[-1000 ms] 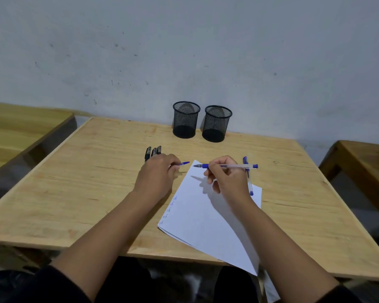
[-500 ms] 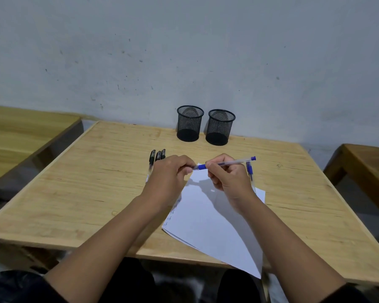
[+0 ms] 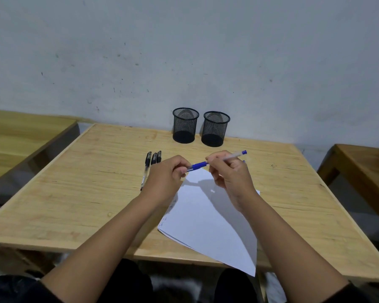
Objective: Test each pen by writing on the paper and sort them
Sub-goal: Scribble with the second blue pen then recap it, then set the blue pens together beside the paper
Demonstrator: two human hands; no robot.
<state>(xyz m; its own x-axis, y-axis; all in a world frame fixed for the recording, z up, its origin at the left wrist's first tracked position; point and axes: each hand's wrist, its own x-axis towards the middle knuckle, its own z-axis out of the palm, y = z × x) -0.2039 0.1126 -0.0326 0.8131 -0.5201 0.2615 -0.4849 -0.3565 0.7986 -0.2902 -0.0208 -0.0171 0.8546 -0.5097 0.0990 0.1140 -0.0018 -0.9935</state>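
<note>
My right hand (image 3: 230, 173) grips a blue pen (image 3: 233, 156) by its clear barrel, held level above the top corner of the white paper (image 3: 208, 217). My left hand (image 3: 166, 178) pinches the pen's tip end, where the blue cap (image 3: 197, 166) sits between its fingertips. Three black pens (image 3: 148, 166) lie side by side on the wooden table (image 3: 92, 176), just left of my left hand. A second blue pen (image 3: 244, 161) is mostly hidden behind my right hand. The paper's left edge carries faint scribbles.
Two black mesh pen cups (image 3: 185, 125) (image 3: 216, 129) stand side by side at the table's far edge by the wall; both look empty. Other wooden tables flank this one on the left (image 3: 20, 136) and right (image 3: 363, 169).
My left hand, which held the blue cap apart from the pen, has brought it to the pen's tip. The pen's back end has tilted up slightly.
</note>
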